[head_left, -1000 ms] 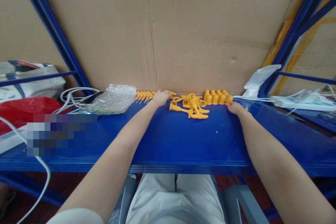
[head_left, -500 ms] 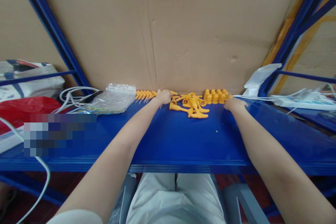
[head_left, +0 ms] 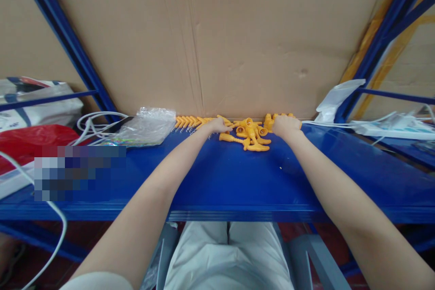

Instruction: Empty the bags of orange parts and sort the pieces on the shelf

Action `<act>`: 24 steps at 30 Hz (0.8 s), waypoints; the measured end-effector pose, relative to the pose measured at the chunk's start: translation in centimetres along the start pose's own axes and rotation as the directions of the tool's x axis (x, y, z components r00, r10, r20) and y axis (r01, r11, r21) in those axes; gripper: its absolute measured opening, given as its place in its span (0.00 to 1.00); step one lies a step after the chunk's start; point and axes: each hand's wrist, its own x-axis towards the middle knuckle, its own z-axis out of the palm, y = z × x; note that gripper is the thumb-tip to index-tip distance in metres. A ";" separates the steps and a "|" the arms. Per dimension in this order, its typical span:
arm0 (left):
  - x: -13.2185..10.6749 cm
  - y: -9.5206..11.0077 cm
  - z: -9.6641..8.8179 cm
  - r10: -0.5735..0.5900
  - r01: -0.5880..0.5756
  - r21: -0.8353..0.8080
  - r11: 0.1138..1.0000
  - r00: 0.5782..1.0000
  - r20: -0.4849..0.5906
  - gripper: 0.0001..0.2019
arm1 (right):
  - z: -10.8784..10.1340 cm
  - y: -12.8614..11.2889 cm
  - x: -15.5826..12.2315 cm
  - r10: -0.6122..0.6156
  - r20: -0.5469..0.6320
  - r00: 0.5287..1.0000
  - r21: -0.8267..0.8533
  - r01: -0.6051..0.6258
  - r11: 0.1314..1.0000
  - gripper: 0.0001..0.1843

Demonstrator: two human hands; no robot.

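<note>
At the back of the blue table, my left hand [head_left: 217, 125] is over the right end of a row of curved yellow plastic pieces [head_left: 186, 122] with small metal chains. Its fingers are bent round one yellow curved piece [head_left: 224, 120], partly covered by the hand. Beside it lies a loose pile of yellow plastic parts [head_left: 251, 132], some with round sockets, some long and curved. My right hand [head_left: 287, 126] lies over a group of chunky yellow pieces [head_left: 269, 122] and hides most of them. The right fingers are turned away, so their grip is hidden.
A tall cardboard sheet [head_left: 238, 45] closes off the back between blue metal posts. A clear plastic bag [head_left: 149, 127], white cables [head_left: 90, 124] and a red bag [head_left: 30, 145] lie to the left. White plastic packaging [head_left: 340, 99] and a white strip [head_left: 401, 130] are at the right.
My right hand has moved left from the end of the chunky yellow pieces to over them. My left hand has shifted slightly right, toward the loose pile.
</note>
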 end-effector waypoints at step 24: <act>-2.6 2.1 -2.5 -0.116 0.070 -0.104 0.992 0.820 -0.560 0.15 | -0.2 -1.4 -0.5 -0.152 -0.225 0.963 0.054 0.168 0.984 0.24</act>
